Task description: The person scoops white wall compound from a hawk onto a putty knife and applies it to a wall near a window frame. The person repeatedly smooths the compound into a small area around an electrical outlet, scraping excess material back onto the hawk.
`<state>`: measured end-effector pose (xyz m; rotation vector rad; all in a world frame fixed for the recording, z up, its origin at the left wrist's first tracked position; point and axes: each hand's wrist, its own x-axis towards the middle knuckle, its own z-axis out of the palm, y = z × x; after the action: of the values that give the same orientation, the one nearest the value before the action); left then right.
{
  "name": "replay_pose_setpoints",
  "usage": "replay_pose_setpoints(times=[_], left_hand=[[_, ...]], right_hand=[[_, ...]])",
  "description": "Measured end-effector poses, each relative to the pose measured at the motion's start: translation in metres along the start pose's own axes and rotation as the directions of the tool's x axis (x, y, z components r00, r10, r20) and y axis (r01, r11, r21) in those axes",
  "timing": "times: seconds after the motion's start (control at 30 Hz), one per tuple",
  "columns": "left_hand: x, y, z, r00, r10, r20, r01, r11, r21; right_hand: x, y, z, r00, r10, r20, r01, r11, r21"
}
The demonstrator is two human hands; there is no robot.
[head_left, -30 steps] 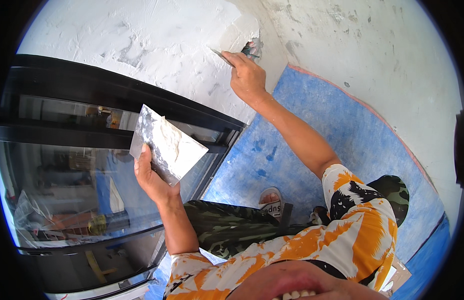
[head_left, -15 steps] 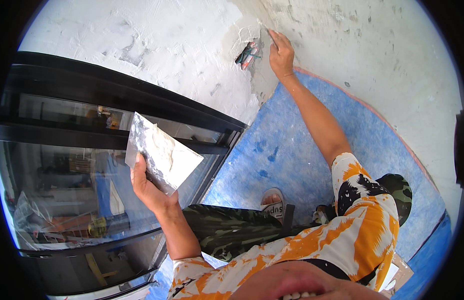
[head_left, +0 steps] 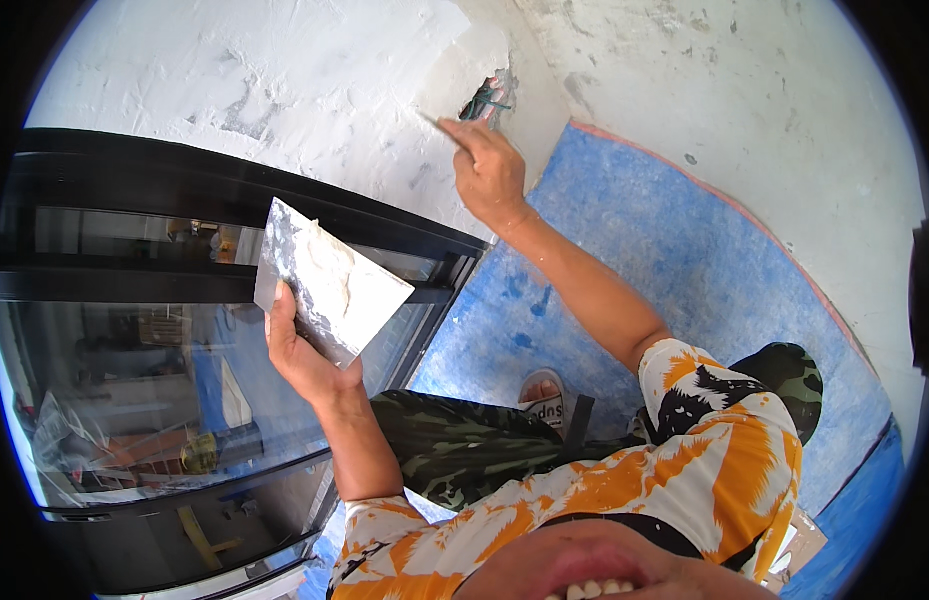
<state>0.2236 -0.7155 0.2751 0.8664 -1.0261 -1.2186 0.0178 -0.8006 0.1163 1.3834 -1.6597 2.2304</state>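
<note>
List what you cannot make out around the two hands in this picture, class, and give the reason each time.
- Head view: left hand's fingers, hidden beneath the plate.
- Head view: most of the tool, covered by the right hand.
- Head view: how deep the hole goes; too small and dark.
- Head view: the wall's upper part, cut off by the picture's edge.

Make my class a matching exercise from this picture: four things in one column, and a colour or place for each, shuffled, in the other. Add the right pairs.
Things
1. flat plate
2. ragged hole
3. floor covering
4. frame of the glass panes

Colours and places
A. mostly blue
B. black
C. held in the left hand
D. in the wall, near the right hand

Pairs: 1-C, 2-D, 3-A, 4-B
</note>
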Motion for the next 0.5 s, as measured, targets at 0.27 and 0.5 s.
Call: replay_pose_setpoints(times=[0.27,0.5], left_hand=[[-0.007,0.008,-0.010,0.999,0.032,-0.021,-0.031,0.998,0.046],[-0.006,0.000,0.000,1.000,0.009,-0.021,-0.008,1.000,0.019]], right_hand=[[0.105,0.082,-0.010,0.970,0.194,-0.145,-0.215,0.966,-0.144],[-0.026,-0.030,0.037,0.999,0.025,0.032,-0.020,0.989,-0.144]])
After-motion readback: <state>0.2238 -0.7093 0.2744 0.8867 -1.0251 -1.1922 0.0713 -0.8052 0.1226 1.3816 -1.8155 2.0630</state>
